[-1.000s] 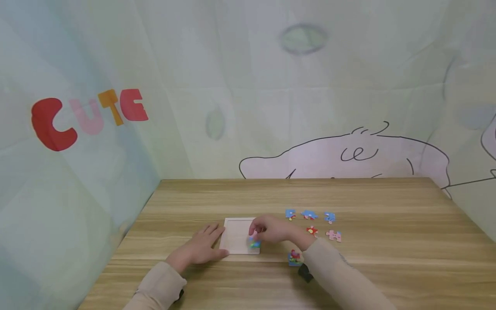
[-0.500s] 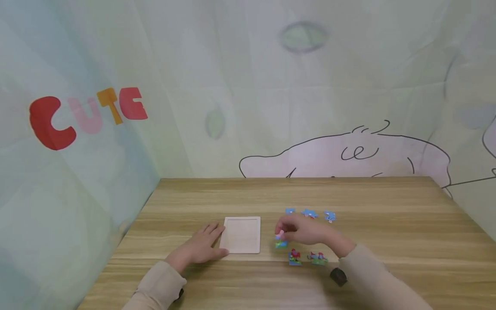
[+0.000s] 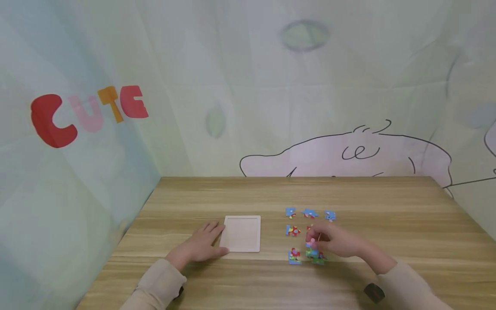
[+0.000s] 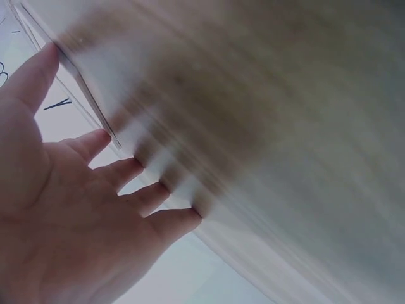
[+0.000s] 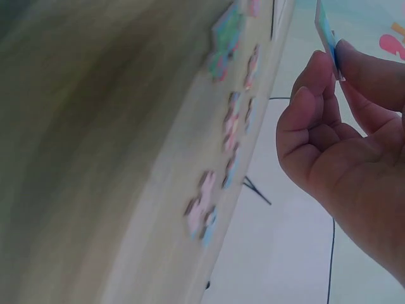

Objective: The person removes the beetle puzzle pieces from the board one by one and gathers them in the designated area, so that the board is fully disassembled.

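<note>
My right hand pinches a jigsaw piece with green, blue and pink on it, held above the table among the loose pieces. In the right wrist view the piece is seen nearly edge-on between thumb and fingers. Beneath it in the head view, a green and red jigsaw piece is partly covered. My left hand lies with fingers spread at the left side of a square, pale puzzle tray, thumb and fingertips touching its edge. Nothing lies in the tray. The left wrist view shows the left fingertips down on the tabletop.
Three blue jigsaw pieces form a row at the back. A red and yellow piece and a red flower piece lie left of the right hand. A printed cloth hangs behind the wooden table.
My right hand has carried the jigsaw piece rightward, from the tray's right side to over the loose pieces. The left hand has stayed at the tray.
</note>
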`<state>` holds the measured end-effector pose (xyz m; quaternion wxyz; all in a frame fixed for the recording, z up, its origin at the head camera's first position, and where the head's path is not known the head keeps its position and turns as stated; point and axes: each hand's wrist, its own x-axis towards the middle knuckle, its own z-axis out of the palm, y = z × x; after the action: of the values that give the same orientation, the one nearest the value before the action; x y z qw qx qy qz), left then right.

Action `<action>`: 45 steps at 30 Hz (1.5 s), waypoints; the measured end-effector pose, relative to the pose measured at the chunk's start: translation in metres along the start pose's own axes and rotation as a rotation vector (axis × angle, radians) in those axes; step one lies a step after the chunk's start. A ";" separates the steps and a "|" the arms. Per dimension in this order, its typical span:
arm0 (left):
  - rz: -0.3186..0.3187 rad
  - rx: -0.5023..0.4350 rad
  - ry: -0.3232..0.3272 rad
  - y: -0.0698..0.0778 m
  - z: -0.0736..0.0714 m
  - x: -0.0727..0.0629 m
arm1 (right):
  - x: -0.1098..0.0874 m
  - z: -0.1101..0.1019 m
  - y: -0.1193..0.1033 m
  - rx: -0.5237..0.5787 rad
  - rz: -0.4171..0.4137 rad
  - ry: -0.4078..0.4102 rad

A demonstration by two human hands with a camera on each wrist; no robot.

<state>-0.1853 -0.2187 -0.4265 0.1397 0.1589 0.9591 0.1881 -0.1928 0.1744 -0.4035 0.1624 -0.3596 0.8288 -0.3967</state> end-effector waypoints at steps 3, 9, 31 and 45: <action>-0.003 -0.001 -0.002 0.000 -0.001 0.000 | -0.011 -0.001 0.006 0.020 0.038 0.010; -0.003 0.004 0.000 0.000 0.000 0.001 | -0.027 -0.004 0.017 -0.008 0.024 0.041; 0.011 0.003 0.007 -0.001 0.000 0.001 | -0.054 -0.008 0.034 -0.017 0.115 0.021; 0.010 0.006 0.008 -0.001 0.001 0.001 | -0.051 -0.008 0.036 -0.110 0.163 0.054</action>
<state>-0.1861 -0.2195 -0.4277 0.1345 0.1632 0.9594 0.1864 -0.1790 0.2309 -0.4269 0.1520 -0.2886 0.8798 -0.3458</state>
